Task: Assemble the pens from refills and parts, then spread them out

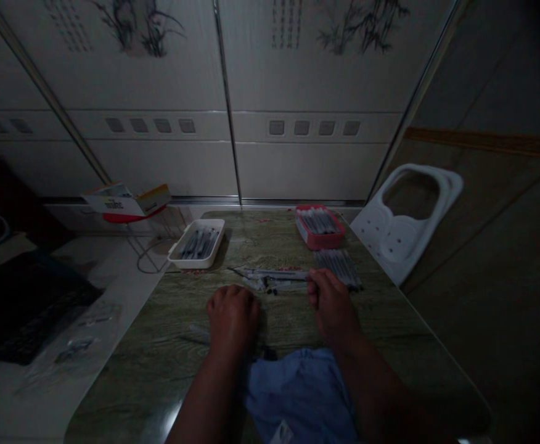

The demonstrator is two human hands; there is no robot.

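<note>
My right hand (pixel 335 305) pinches the near end of a slim translucent pen (pixel 282 274), which points left over the middle of the table. Beneath and beside it lie clear tube parts (pixel 251 282) and several small black pieces (pixel 270 291). My left hand (pixel 232 314) is closed, knuckles up, low over the tabletop; whatever its fingers hold is hidden. Close to its left side is a clear, thin strip (pixel 200 333), too dim to identify. Just beyond my right hand, a row of similar pens (pixel 339 266) lies side by side.
A cream tray (pixel 220 237) of dark, thin sticks stands at the back left of the wood-patterned table (pixel 159 327). At the back right is a red-pink basket (pixel 314 242) full of pens. Blue cloth (pixel 302 388) covers the near edge. A white folding chair (pixel 390 228) leans at right.
</note>
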